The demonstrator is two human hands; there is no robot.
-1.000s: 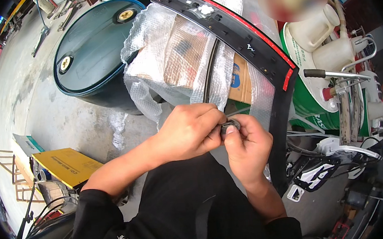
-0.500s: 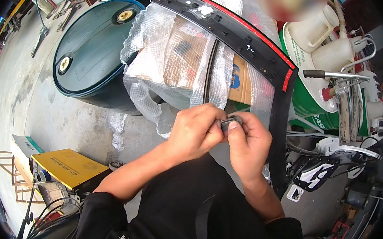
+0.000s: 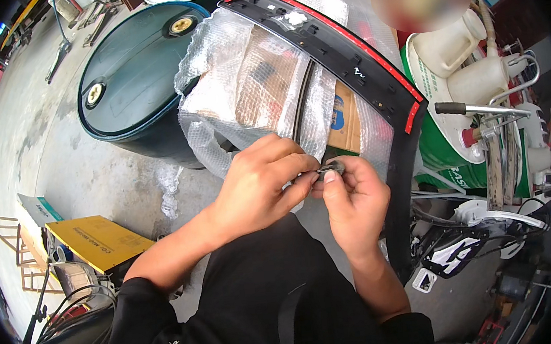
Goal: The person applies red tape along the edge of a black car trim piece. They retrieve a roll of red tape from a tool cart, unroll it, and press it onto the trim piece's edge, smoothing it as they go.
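Note:
In front of my body, both hands work close together on a small dark piece (image 3: 337,167), perhaps a clip; its exact kind is too small to tell. My right hand (image 3: 356,197) grips it between thumb and curled fingers. Thumb and forefinger of my left hand (image 3: 260,183) pinch at its left end. A slim black strip (image 3: 303,99) lies over the bubble wrap beyond my left hand, which hides its near end. To the right, a long curved black trim panel (image 3: 330,47) with red tape along its edge arcs past my right hand.
A dark green drum (image 3: 136,66) stands at the far left of the bubble wrap (image 3: 242,102). At left is a yellow-topped machine (image 3: 100,242) with cables. White jugs (image 3: 445,43) sit on a green and white drum (image 3: 440,129) at right, near a black-handled lever (image 3: 452,108).
My left hand has shifted a little left and up, its fingers loosening from a tight curl into a pinch. My right hand keeps its hold on the small dark piece, almost unmoved.

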